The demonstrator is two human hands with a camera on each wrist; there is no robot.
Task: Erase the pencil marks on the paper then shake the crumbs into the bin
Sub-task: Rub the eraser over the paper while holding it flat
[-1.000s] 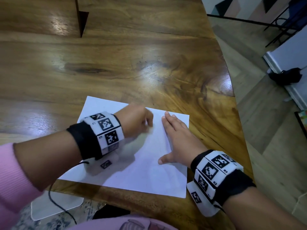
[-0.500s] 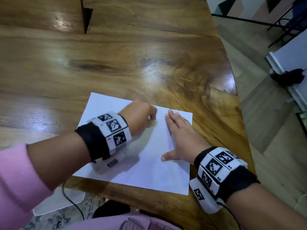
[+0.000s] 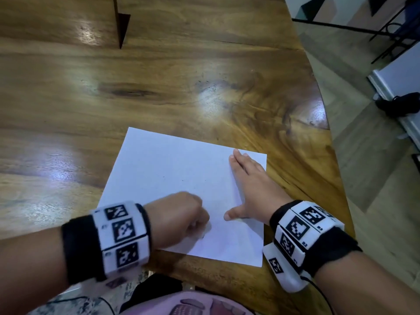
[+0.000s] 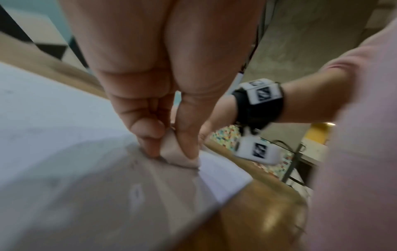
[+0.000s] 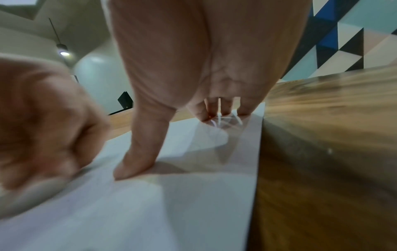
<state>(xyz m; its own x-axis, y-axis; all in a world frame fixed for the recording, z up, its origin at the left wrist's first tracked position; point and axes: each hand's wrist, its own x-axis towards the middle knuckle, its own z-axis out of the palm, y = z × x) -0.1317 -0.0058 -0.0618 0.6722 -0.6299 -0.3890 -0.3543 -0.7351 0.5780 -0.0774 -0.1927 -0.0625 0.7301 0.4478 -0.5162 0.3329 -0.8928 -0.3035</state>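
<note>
A white sheet of paper [image 3: 172,173] lies on the wooden table [image 3: 159,76] near its front edge, with a few faint specks on it. My left hand [image 3: 181,217] sits over the sheet's near part, fingers curled. In the left wrist view my thumb and fingers pinch a small pale eraser [image 4: 178,156] against the paper [image 4: 64,118]. My right hand [image 3: 247,187] lies flat on the sheet's right side, fingers straight and thumb spread. The right wrist view shows that thumb [image 5: 137,163] pressing the paper [image 5: 171,212]. No bin is in view.
The table's curved right edge [image 3: 327,137] drops to a tiled floor. A dark notch [image 3: 121,26] cuts into the tabletop at the back. A black object [image 3: 400,104] lies on the floor by a white wall at right. Pink clothing [image 3: 191,308] shows at the bottom.
My left hand has slid with the eraser from the sheet's far middle toward the near edge. The right hand has stayed flat on the paper. The head view has shifted.
</note>
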